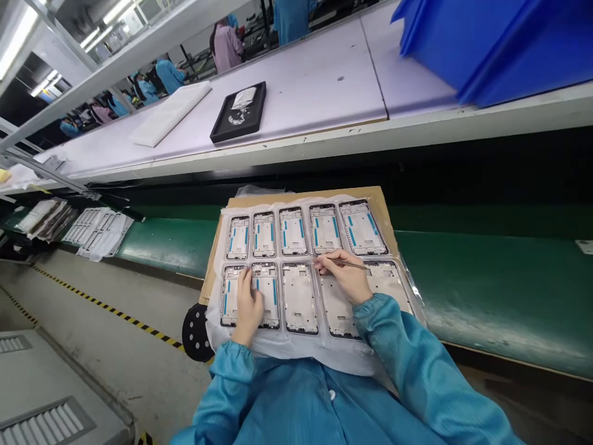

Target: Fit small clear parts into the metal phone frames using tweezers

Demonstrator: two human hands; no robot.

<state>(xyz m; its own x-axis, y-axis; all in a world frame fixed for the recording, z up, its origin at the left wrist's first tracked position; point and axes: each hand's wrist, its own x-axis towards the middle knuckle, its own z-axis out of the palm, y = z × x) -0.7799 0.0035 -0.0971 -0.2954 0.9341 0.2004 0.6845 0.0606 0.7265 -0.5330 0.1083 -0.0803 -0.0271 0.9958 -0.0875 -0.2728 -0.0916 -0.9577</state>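
A white plastic tray lies on a cardboard sheet in front of me, with phone frames in two rows of pockets. Every frame in the far row, such as this phone frame, carries blue strips. Strips also show on the two leftmost near-row frames; another near-row phone frame is bare. My left hand rests with fingers extended on the near-left frames, partly covering them. Metal tweezers are gripped in my right hand, their tips near the ridge between the rows. My right hand and sleeve hide parts of the near-right frames.
Beneath the board runs a green conveyor belt, with stacked trays at left. On the shelf beyond are a black tray holding small white bits, a white slab and a blue bin. Several people work in the background.
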